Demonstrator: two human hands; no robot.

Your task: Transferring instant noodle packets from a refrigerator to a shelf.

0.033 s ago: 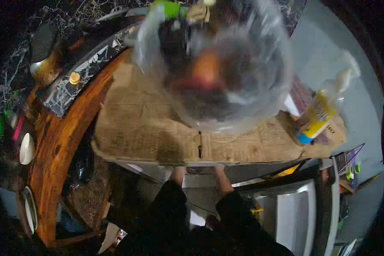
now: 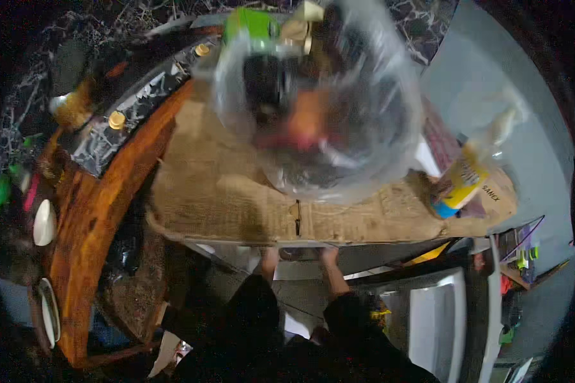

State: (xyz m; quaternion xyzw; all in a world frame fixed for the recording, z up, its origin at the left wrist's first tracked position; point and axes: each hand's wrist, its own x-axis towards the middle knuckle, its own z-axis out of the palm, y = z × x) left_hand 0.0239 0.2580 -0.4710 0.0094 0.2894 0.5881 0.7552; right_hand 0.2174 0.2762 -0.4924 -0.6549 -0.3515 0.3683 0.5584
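Note:
Both my forearms, in dark sleeves, reach forward from the lower edge. My left hand (image 2: 269, 258) is just below the front edge of a cardboard-covered top (image 2: 236, 214). Level with it, a short gap to the right, is my right hand (image 2: 329, 256). That edge hides the fingers of both hands, so their grip does not show. A dull, dark thing (image 2: 299, 253) lies between them, mostly covered by the overhang. On the cardboard stands a large, motion-blurred clear plastic bag (image 2: 364, 172), with orange and dark red things inside.
A yellow-and-blue packet (image 2: 460, 185) stands at the cardboard's right end. On the left curves a wooden edge (image 2: 131, 150) beside a dark marbled counter with a glass jar (image 2: 73, 110). An appliance door (image 2: 436, 319) is swung out at lower right. A green box (image 2: 252, 25) is behind the bag.
The whole view has shifted slightly, showing a bit more of the green box. My hands keep their place beneath the cardboard's edge.

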